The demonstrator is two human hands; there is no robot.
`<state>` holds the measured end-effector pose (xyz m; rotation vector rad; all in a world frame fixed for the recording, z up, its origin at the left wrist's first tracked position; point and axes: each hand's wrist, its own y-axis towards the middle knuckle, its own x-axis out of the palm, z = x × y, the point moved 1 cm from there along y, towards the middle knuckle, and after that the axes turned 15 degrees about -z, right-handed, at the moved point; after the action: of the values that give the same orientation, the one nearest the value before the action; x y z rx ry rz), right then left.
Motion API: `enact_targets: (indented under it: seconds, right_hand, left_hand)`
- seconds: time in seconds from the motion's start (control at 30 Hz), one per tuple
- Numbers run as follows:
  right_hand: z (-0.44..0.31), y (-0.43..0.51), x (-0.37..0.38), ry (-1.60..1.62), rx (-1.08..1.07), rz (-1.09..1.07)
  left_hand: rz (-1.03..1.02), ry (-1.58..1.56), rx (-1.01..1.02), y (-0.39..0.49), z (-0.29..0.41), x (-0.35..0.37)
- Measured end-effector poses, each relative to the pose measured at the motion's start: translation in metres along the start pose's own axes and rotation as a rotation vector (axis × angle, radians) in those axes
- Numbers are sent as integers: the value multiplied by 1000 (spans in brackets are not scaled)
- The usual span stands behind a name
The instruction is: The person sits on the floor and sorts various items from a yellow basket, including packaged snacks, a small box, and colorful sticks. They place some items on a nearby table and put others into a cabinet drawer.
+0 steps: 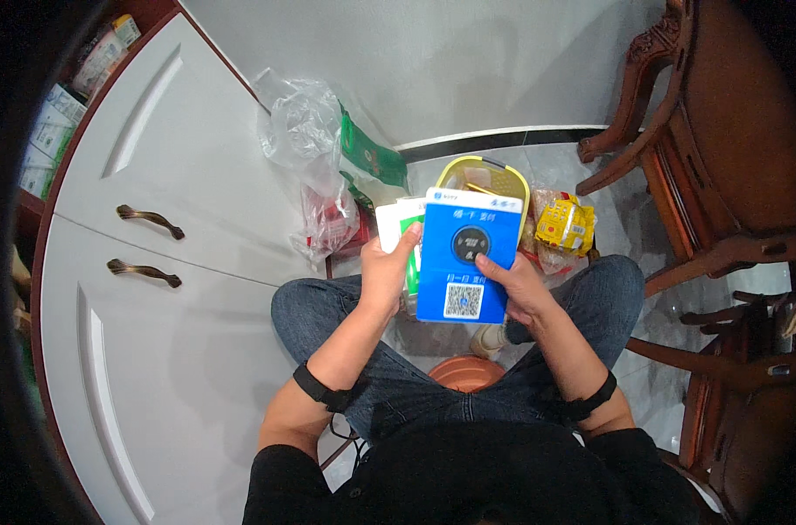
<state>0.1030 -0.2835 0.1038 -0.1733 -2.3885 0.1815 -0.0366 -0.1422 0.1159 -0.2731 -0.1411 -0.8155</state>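
In my right hand (524,285) is a blue payment-code card (462,262), its thumb on the black round disc of the card's face. A printed square code and some writing show on it. My left hand (388,269) grips a white and green card (408,230), partly covered by the blue one. Both cards are held side by side above my lap, their edges overlapping. Behind them stands a yellow-rimmed plastic basket (521,177), its lower part hidden by the blue card.
White cabinet doors (142,361) with bronze handles line the left. A clear plastic bag (303,125) and a green bag (375,154) lie ahead. To the right are a yellow snack packet (566,226) and carved wooden chairs (660,151). An orange-brown stool (467,374) shows beneath me.
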Motion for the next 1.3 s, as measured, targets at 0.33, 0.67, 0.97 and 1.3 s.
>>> enact_targets:
  seconds: [0.33, 0.67, 0.97, 1.3]
  right_hand:
    - [7, -3, 0, -247, -121, 136]
    - [16, -7, 12, -238, -139, 140]
    - [49, -7, 4, -121, -102, 188]
    - [-47, -45, -45, -324, -512, 569]
  left_hand:
    - [-80, -88, 29, -7, -9, 0]
    - [-285, -458, -279, -18, -11, 24]
    - [-219, -310, -287, -34, -33, -1]
    - [39, -239, -174, -32, -15, -44]
